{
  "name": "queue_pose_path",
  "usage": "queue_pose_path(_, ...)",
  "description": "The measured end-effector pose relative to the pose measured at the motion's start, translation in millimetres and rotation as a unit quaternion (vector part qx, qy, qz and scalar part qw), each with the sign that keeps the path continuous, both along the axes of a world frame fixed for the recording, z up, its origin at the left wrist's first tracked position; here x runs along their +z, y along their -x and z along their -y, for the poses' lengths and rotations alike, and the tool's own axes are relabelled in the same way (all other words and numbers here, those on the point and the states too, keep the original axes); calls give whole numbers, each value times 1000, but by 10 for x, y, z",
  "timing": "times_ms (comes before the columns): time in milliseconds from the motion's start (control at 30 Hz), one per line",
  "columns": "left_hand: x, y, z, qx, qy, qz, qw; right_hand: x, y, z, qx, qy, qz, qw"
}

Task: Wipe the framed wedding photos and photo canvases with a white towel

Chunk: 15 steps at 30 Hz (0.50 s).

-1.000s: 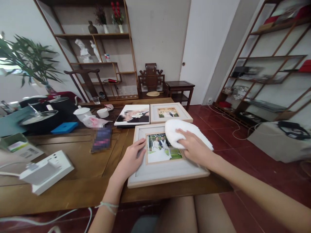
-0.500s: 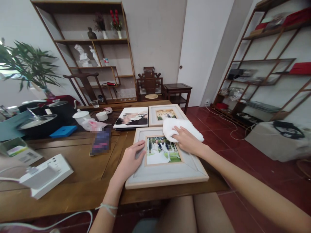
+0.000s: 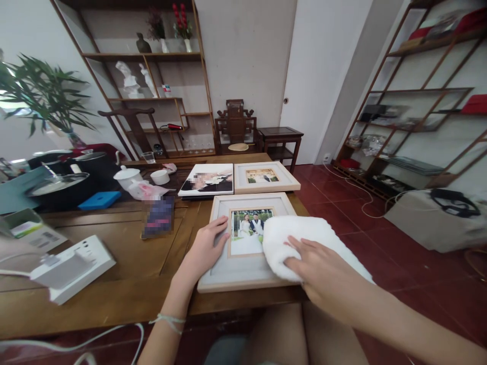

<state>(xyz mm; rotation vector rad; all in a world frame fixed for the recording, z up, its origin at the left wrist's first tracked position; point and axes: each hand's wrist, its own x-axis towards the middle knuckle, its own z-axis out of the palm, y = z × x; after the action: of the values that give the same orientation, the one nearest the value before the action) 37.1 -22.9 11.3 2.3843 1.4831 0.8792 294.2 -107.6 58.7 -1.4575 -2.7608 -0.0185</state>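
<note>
Framed photo [image 3: 247, 235] lies flat at the near edge of the wooden table [image 3: 129, 289], toward its right end, with part of its right side hidden under the white towel [image 3: 304, 230]. My right hand [image 3: 314, 261] has its fingers bunched into that towel, which also reaches out to the right past the frame. My left hand [image 3: 205, 248] rests along the left border, fingers loosely extended and thumb set apart; it seems to steady the piece rather than grip it. I judge the step in hand to be a wipe along the right side. The next move calls for light, even pressure over the border and into the corners, with my left palm bracing so nothing slides off the edge.

At near left, a plug adapter [image 3: 63, 271] sits on a white box [image 3: 97, 256]. Farther in lies a dark pouch [image 3: 160, 218], too pixelated to read. Just beyond my work, two more pictures lie side by side, clear of both hands: a photo panel [image 3: 209, 180] on the left and a pale frame [image 3: 266, 185] on the right. A white cup [image 3: 160, 177] stands left of them. Past the table, a carved chair [image 3: 236, 124] stands by the far wall.
</note>
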Motion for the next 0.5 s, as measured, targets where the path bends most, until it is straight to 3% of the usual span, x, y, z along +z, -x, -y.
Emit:
queue_pose_path(200, 13, 10, 11, -4, 0, -3, 1000, -99, 48, -604, -46, -60, 14, 997)
queue_pose_path(333, 20, -2, 21, 4, 4, -3, 1000, -148, 65, -1013, -37, -91, 21, 995)
queue_pose_path(500, 12, -20, 11, 18, 5, -2, 1000, -109, -8, -1006, 18, -77, 29, 996)
